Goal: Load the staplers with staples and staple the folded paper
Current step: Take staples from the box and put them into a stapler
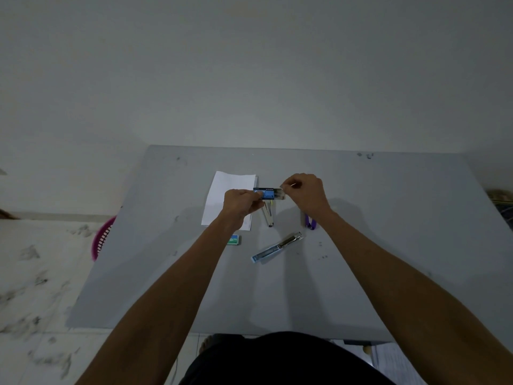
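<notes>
Forearms reach fwd. L hand pinches blue staple box steady; R hand, fingers curled, pinches its open end, prob. to draw staples. Opened stapler lies nearer than fingers, folded paper beneath L fingers.

The scene is dim and flat, with a cool grey-blue cast and little contrast. The wall is palest at its middle and darkens towards the corners. Faint, soft-edged shadows of the arms spread over the counter on both sides of the left hand and right hand, which suggests diffuse light from above. The folded paper is the brightest patch, and a weak glint shows on the metal of the open stapler. Print on the blue box is too soft to read. Wide-angle distortion splays the counter's edges and swells the near forearms. The floor at left looks smeared.
</notes>
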A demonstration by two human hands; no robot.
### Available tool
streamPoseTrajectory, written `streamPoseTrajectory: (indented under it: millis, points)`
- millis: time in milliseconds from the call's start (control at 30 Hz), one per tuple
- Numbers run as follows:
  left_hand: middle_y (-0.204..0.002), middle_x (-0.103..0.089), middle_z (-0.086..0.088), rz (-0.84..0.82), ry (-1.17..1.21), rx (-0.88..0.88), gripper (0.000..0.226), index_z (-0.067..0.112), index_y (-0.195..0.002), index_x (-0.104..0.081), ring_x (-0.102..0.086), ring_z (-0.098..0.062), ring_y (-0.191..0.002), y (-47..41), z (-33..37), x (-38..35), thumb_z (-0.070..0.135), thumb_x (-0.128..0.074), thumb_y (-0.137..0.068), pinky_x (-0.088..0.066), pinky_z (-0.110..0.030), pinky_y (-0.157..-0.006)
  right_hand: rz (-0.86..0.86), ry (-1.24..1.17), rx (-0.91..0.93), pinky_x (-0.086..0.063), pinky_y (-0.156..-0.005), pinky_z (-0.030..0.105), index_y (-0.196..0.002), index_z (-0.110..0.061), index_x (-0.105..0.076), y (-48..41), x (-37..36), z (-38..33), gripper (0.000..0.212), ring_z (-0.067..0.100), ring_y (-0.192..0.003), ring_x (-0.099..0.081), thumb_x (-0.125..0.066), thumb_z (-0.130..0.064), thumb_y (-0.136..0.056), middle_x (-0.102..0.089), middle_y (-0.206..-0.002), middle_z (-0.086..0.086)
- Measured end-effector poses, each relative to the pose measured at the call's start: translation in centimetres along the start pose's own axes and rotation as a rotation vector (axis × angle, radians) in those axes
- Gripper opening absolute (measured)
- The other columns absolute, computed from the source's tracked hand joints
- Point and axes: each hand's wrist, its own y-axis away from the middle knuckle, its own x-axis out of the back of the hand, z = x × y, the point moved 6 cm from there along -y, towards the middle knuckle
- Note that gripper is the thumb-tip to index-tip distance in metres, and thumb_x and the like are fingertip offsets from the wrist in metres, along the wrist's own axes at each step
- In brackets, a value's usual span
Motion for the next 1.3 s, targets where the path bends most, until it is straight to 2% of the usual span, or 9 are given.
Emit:
streamPoseTrajectory:
  millis: [33,167,267,333,667,833,1000,1133,1300]
  points:
    - [-0.093,-0.065,-0.025,-0.005,0.010,0.002,0.019,-0.012,-0.098,-0.062,-0.066,-0.023,-0.071,0.1,0.0,0.0,-0.001,-0.068,-0.083,-0.060,-0.026,-0.070,0.024,-0.091,-0.077,-0.052,-0.070,0.014,-0.083,-0.007,-0.074,0.0,0.3,0.3,0.008,0.014,-0.073,-0.066,-0.069,-0.013,-0.082,-0.073,-0.082,0.006]
    - [-0.086,-0.065,-0.020,-0.013,0.052,0.009,0.022,-0.015,-0.100,-0.062,-0.065,-0.022,-0.070,0.1,0.2,0.0,-0.002,-0.067,-0.083,-0.060,-0.025,-0.068,0.046,-0.590,-0.441,-0.059,-0.069,0.027,-0.082,-0.001,-0.069,0.7,0.3,1.9,0.003,0.023,-0.073,-0.068,-0.068,-0.002,-0.081,-0.071,-0.081,0.017]
    - [-0.084,-0.065,-0.020,-0.021,0.070,0.007,0.017,-0.014,-0.096,-0.062,-0.065,-0.022,-0.070,0.2,0.4,-0.2,-0.003,-0.066,-0.084,-0.060,-0.026,-0.068,0.036,-0.830,-0.589,-0.058,-0.059,0.024,-0.083,-0.001,-0.063,1.6,-0.3,2.2,0.009,0.023,-0.066,-0.064,-0.064,0.008,-0.083,-0.067,-0.083,0.022]
    - [-0.084,-0.065,-0.021,-0.023,0.079,0.006,0.015,-0.013,-0.095,-0.062,-0.065,-0.022,-0.069,0.2,0.4,-0.3,-0.003,-0.066,-0.084,-0.060,-0.026,-0.068,0.024,-0.906,-0.630,-0.058,-0.060,0.026,-0.084,-0.004,-0.062,1.9,-0.8,2.2,0.015,0.024,-0.067,-0.064,-0.063,0.011,-0.082,-0.065,-0.086,0.022]
    - [-0.084,-0.064,-0.020,-0.016,0.070,-0.036,0.006,-0.006,-0.081,-0.062,-0.064,-0.022,-0.068,0.5,0.6,-0.4,-0.003,-0.066,-0.084,-0.060,-0.025,-0.066,-0.014,-0.898,-0.602,-0.061,-0.070,0.029,-0.081,0.002,-0.063,1.8,-2.2,1.3,0.009,0.030,-0.083,-0.069,-0.063,0.010,-0.084,-0.065,-0.096,0.023]
    - [-0.087,-0.065,-0.020,-0.023,0.065,-0.046,0.007,-0.003,-0.080,-0.062,-0.066,-0.022,-0.070,0.5,0.8,-0.4,-0.002,-0.067,-0.084,-0.060,-0.024,-0.065,-0.011,-0.965,-0.644,-0.061,-0.071,0.030,-0.081,0.002,-0.062,1.9,-2.3,1.2,0.015,0.028,-0.078,-0.067,-0.054,0.012,-0.088,-0.064,-0.091,0.021]
    - [-0.090,-0.065,-0.021,-0.019,0.049,-0.044,0.006,-0.004,-0.083,-0.063,-0.067,-0.022,-0.071,0.5,0.7,-0.4,-0.001,-0.068,-0.083,-0.060,-0.024,-0.067,-0.025,-1.045,-0.710,-0.061,-0.073,0.031,-0.088,0.006,-0.062,2.4,-2.5,1.1,0.004,0.025,-0.073,-0.066,-0.058,0.003,-0.088,-0.065,-0.087,0.022]
    - [-0.092,-0.065,-0.023,-0.023,0.056,-0.049,0.007,-0.003,-0.080,-0.062,-0.066,-0.023,-0.071,0.6,0.7,-0.3,-0.002,-0.068,-0.083,-0.060,-0.024,-0.065,-0.053,-0.965,-0.640,-0.060,-0.071,0.027,-0.081,0.001,-0.062,2.3,-2.4,1.1,0.006,0.019,-0.070,-0.064,-0.067,0.003,-0.083,-0.064,-0.084,0.016]
    - [-0.099,-0.065,-0.027,-0.029,-0.025,-0.108,0.017,0.003,-0.084,-0.054,-0.069,-0.025,-0.069,1.0,0.9,-0.3,0.002,-0.071,-0.081,-0.061,-0.027,-0.066,-0.049,-0.823,-0.604,-0.060,-0.067,0.024,-0.077,0.000,-0.062,2.1,-2.4,1.3,0.009,0.022,-0.072,-0.066,-0.068,0.004,-0.082,-0.065,-0.090,0.020]
